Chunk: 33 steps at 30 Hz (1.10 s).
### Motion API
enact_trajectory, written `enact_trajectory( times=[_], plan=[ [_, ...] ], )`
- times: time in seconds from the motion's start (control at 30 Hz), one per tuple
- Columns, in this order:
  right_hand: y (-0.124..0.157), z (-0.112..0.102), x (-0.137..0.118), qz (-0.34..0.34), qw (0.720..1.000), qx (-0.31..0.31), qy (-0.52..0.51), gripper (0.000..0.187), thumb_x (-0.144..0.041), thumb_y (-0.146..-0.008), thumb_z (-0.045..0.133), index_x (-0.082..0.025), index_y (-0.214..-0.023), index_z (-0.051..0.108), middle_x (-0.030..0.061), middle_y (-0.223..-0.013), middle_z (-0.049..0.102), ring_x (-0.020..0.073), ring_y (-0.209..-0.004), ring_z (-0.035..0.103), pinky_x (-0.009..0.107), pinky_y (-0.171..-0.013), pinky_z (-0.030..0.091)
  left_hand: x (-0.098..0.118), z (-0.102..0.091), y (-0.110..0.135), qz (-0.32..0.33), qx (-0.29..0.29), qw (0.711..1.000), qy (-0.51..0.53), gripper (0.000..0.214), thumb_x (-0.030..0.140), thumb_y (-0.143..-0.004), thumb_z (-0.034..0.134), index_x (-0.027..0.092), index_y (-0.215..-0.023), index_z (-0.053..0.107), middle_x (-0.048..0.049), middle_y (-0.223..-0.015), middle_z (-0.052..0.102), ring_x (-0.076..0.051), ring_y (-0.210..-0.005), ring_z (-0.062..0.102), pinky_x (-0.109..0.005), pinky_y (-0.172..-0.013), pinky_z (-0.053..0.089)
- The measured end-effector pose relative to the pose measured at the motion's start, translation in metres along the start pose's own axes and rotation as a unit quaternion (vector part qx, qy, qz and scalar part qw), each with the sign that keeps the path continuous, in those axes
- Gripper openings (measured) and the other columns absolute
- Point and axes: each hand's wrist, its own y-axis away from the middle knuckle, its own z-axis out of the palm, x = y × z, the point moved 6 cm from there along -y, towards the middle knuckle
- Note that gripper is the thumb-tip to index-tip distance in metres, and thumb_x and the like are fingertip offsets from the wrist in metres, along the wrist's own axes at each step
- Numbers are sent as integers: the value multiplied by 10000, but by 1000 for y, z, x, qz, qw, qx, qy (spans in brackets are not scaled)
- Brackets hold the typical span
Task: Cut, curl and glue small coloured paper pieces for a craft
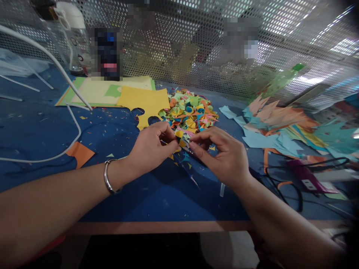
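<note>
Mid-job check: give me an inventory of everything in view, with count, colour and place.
panel: 1, grey, back
table: 1, blue, centre
bottles: 2, clear, back left
dark object: 1, pixelated, back left
plastic: count unclear, whitish, far left
cables: count unclear, white, left
stack: 1, yellow and green, back left
pile: 1, multicoloured bits, centre
sheet: 1, yellow, left of pile
scrap: 1, orange, left
cut paper: many, orange, blue, yellow, right
purple object: 1, purple, right
cords: count unclear, black, right
strip: 1, translucent, front
piece: 1, yellow, fingertips
thin tool: 1, greyish, fingertips
bracelet: 1, silver, left wrist
left hand: 1, bare, on piece
right hand: 1, bare, on thin tool
</note>
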Motion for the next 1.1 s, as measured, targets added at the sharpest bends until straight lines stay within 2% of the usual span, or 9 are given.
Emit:
enact_trajectory(
  times=[0.2,0.43,0.57,0.7,0.83,0.9,0.97,1.1],
  plan=[
    [1,-3,0,-14,1000,20,0,62,-172,-878,662,-222,-842,663,11,-773,673,136,-658,598,278,-610,496,-3,-1,-2,-1,-6,1000,-17,81,153,-735,658,176,-724,581,27,-739,645,-72,-594,580,-191,-551,469],
    [2,-17,5,-33,996,74,28,71,-199,-886,664,-236,-827,654,12,-739,656,157,-672,601,297,-609,487,-3,2,-17,24,-29,989,-144,48,180,-738,665,186,-784,654,-11,-860,668,-106,-689,580,-263,-652,457],
    [1,-18,9,-28,996,86,23,89,-208,-886,669,-227,-803,647,6,-727,649,144,-648,581,293,-623,480,-4,12,-40,21,-55,983,-172,45,209,-731,654,187,-769,664,-18,-790,698,-138,-682,578,-294,-626,423],
    [1,-15,15,-14,996,84,15,96,-216,-882,669,-224,-788,647,3,-727,642,139,-631,569,294,-620,474,-2,17,-73,65,-4,979,-194,82,193,-745,615,167,-802,668,-50,-826,723,-173,-759,617,-310,-687,443],
    [1,-12,20,-8,997,78,12,102,-228,-875,670,-224,-776,648,2,-726,639,141,-635,565,295,-621,469,-2,19,-97,61,34,971,-228,98,173,-766,598,160,-805,687,-73,-848,735,-195,-799,638,-317,-717,458],
    [1,-12,21,-3,997,74,13,108,-239,-879,664,-220,-774,648,1,-721,634,139,-627,560,293,-614,464,-2,18,-96,59,39,972,-223,106,171,-781,590,154,-818,688,-77,-850,736,-193,-795,645,-318,-728,466],
    [0,-12,20,0,997,72,12,114,-248,-884,657,-215,-775,647,0,-715,629,138,-618,556,292,-606,460,-1,19,-84,68,26,975,-208,104,182,-797,584,152,-818,681,-73,-852,733,-186,-802,646,-314,-741,469],
    [1,-11,18,-7,998,62,13,102,-240,-888,652,-212,-790,649,3,-723,635,139,-635,570,287,-608,463,4,23,-37,39,-52,979,-195,76,233,-799,612,187,-808,672,-32,-824,721,-169,-734,619,-301,-652,448]
  ],
)
